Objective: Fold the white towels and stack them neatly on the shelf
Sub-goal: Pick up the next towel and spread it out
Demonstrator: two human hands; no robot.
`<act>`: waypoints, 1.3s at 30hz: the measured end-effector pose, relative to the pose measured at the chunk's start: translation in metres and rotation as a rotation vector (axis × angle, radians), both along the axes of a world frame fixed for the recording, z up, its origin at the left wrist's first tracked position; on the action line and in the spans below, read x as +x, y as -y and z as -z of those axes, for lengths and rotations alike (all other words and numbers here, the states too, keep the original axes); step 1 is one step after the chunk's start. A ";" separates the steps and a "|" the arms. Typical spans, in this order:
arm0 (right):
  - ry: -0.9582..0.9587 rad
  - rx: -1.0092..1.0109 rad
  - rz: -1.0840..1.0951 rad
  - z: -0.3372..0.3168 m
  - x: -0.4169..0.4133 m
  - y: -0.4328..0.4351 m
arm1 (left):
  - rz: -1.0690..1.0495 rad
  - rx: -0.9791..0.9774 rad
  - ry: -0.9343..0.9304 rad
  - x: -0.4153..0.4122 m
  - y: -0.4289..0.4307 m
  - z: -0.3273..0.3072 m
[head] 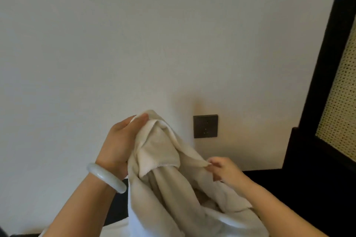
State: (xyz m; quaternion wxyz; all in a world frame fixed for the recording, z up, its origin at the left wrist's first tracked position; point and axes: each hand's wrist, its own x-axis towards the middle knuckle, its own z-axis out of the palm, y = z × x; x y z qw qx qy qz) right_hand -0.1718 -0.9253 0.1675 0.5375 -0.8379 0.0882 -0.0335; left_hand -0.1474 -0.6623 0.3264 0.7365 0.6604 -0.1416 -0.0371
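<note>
Hanging crumpled between both hands, the white towel (165,175) is held up before a plain wall (134,34). The left hand (120,142), a pale bangle (107,178) on its wrist, grips the bunched top; the right hand (221,168) pinches a hemmed edge lower down. A dark switch plate (205,126) sits just behind. A dark-framed woven panel (339,102) stands well right, bare wall between.
</note>
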 end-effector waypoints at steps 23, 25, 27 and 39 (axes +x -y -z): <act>-0.101 -0.188 0.107 0.061 -0.061 0.012 | -0.334 1.015 0.146 0.015 0.009 0.211; -0.050 -0.443 0.173 0.069 -0.091 0.016 | -0.417 1.008 0.289 -0.012 -0.002 0.230; -0.095 -0.651 0.207 0.074 -0.114 0.015 | -0.430 0.990 0.261 -0.039 -0.010 0.252; -0.140 -0.521 0.299 0.061 -0.143 -0.012 | -0.276 0.771 0.085 -0.066 -0.023 0.256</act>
